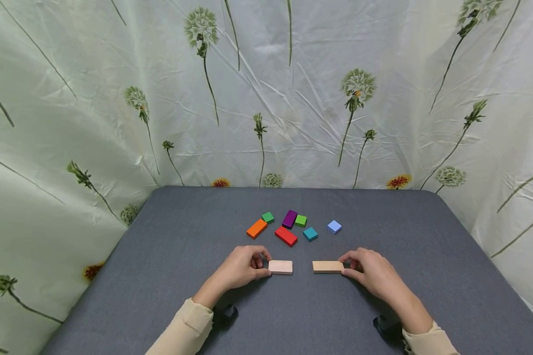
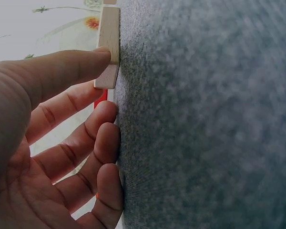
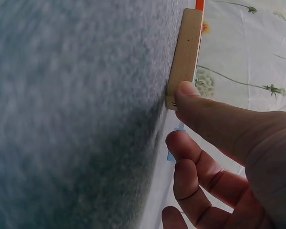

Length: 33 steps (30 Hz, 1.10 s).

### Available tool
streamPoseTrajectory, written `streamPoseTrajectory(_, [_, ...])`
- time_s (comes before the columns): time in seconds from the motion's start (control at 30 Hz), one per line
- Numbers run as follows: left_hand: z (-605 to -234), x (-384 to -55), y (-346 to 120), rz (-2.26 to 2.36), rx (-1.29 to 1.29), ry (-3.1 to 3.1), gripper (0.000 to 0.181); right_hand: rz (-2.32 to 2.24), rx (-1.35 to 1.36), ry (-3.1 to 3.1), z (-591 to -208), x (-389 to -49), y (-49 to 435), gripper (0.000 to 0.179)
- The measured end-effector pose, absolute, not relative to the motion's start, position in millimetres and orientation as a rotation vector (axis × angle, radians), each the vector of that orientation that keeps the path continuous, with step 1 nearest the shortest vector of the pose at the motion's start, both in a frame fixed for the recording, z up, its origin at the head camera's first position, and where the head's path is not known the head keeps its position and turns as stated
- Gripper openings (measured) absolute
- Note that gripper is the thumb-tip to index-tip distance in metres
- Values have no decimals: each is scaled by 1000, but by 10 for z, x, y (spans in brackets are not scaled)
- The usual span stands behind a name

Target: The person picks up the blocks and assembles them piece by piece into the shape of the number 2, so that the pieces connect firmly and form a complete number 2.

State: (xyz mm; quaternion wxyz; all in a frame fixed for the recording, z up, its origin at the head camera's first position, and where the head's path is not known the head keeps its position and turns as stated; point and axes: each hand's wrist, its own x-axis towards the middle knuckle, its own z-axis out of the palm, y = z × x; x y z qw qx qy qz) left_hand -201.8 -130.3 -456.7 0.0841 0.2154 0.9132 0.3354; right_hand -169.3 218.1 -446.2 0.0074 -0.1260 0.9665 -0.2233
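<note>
On the grey table (image 1: 173,236), our right hand (image 1: 375,273) pinched one end of the tan block (image 1: 326,266), and our left hand (image 1: 242,268) the shorter pinkish block (image 1: 281,266), with a gap between. We judged this a positioning step; the next move seemed to call for steady alignment.

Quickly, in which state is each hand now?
Left hand: pinching the pale pink block by one end.
Right hand: pinching the tan block by one end.
</note>
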Motion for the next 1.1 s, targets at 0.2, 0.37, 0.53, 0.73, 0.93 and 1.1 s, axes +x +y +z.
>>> streamPoseTrajectory(0.2, [-4561,-1996,-1280,981,637,2725,23,-689,-383,3006,-4454,-1669,2122,18])
streamPoseTrajectory(0.37, [-4557,-1992,-1256,969,630,2722,22,-688,-374,2983,-4451,-1667,2078,18])
streamPoseTrajectory(0.53, [-4550,-1974,-1241,965,649,2730,22,-694,-392,2980,-4444,-1643,2043,17])
streamPoseTrajectory(0.73, [-4545,-1957,-1222,956,660,2732,22,-689,-432,2986,-4452,-1628,2004,16])
streamPoseTrajectory(0.93, [-4542,-1944,-1205,948,671,2729,23,-677,-400,2972,-4458,-1624,1956,16])
streamPoseTrajectory(1.1, [-4539,-1944,-1196,958,681,2719,22,-670,-380,2958,-4455,-1621,1916,17])
